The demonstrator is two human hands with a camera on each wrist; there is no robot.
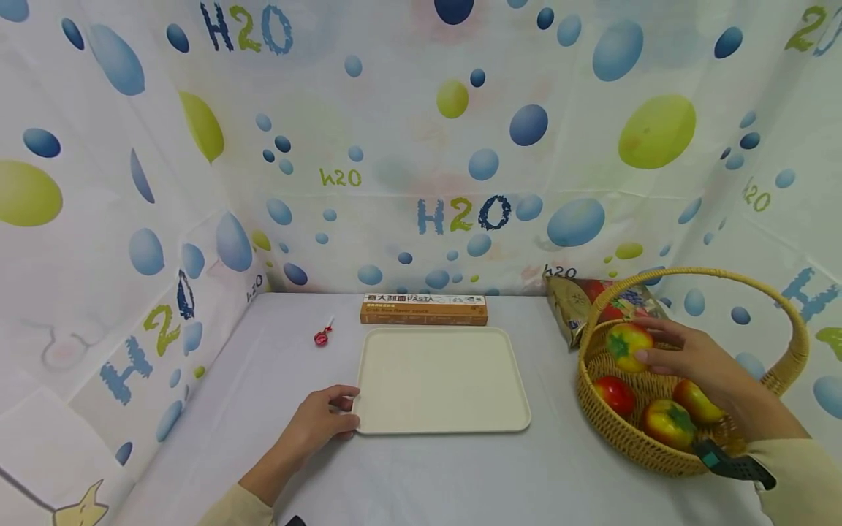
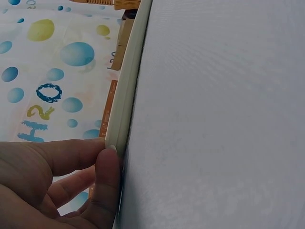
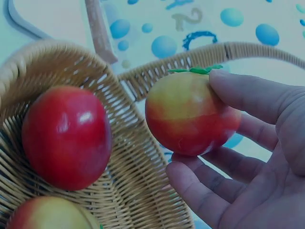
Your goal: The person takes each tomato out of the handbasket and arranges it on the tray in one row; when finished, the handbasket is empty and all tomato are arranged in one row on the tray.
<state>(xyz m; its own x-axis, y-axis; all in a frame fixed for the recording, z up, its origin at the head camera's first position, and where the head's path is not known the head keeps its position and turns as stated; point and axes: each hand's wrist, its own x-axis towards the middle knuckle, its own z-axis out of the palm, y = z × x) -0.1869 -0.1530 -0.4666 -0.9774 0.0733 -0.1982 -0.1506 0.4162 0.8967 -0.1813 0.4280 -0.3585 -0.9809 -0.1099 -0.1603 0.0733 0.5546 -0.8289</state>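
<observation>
My left hand (image 1: 322, 418) is at the left rim of a cream rectangular tray (image 1: 441, 380) lying flat on the table. Thumb and forefinger pinch the tray's edge (image 2: 126, 95) in the left wrist view. Over a wicker basket (image 1: 615, 431), my right hand (image 1: 687, 358) holds a round red-and-yellow fruit (image 3: 190, 114) with a green leafy top, between thumb and fingers. Inside the basket lie a red apple (image 1: 616, 395), another red-and-yellow fruit with a green top (image 1: 666, 424) and a yellow-red fruit (image 1: 697, 403), partly hidden by the right wrist.
Behind the tray lies a pasta box (image 1: 424, 310). A red-wrapped lollipop (image 1: 321, 337) is on the table to the left. A printed foil bag (image 1: 571, 303) stands behind the basket, whose tall handle (image 1: 717, 273) arches over it. Patterned cloth walls surround the table.
</observation>
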